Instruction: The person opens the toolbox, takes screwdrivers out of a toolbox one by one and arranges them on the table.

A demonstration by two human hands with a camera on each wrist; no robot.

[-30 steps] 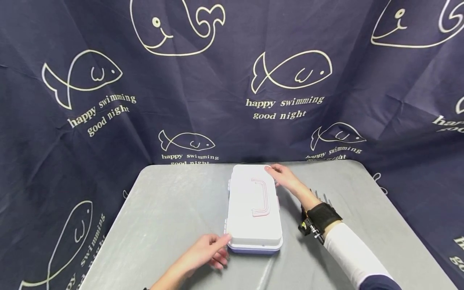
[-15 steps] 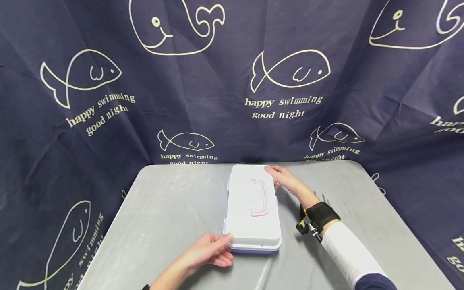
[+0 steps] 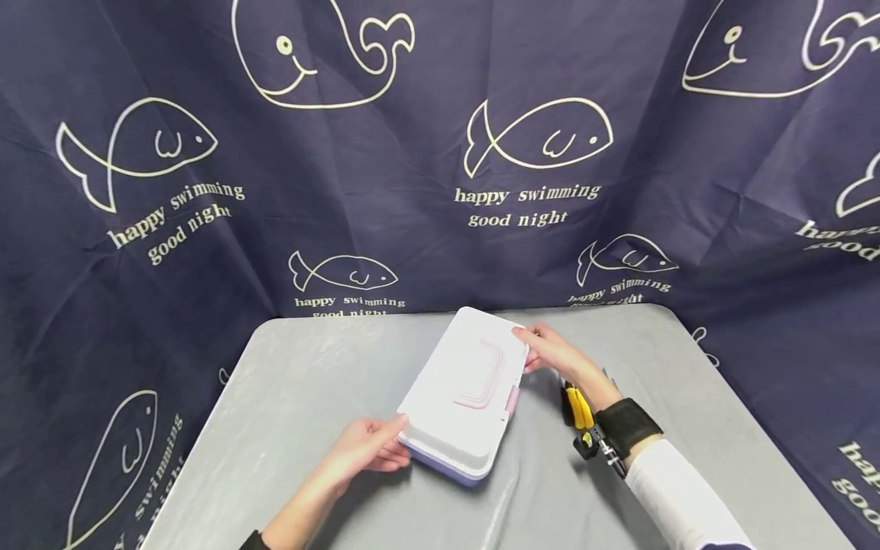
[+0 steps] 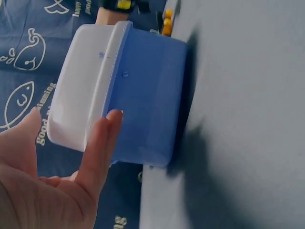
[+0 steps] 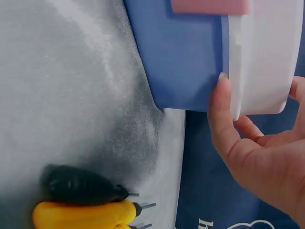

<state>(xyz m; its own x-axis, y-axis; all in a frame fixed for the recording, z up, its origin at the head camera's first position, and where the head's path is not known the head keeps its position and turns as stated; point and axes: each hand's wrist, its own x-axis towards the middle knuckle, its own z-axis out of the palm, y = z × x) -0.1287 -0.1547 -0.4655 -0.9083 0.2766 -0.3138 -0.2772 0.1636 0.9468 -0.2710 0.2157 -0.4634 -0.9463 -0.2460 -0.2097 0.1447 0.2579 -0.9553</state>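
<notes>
A storage box point(image 3: 450, 389) with a white lid, a blue base, a folded pink handle point(image 3: 490, 374) and a pink latch point(image 3: 512, 401) stands turned at a slant, lid closed. My left hand point(image 3: 367, 447) grips its near left corner, thumb on the lid and fingers at the side. At the far right corner my right hand point(image 3: 550, 350) holds it, the thumb over the lid's edge. In the right wrist view, a fingertip point(image 5: 221, 88) presses beneath the lid's rim. Whether the base touches the table throughout cannot be told.
Screwdrivers with yellow handles point(image 5: 86, 214) and a black handle point(image 5: 83, 185) lie on the grey table point(image 3: 330, 367), right of the box and partly under my right forearm. A dark blue curtain point(image 3: 426, 153) hangs behind the table's far edge.
The box has turned clockwise as seen from above, its near end swinging left and its far end right. Both hands moved with it. More of the yellow handles shows.
</notes>
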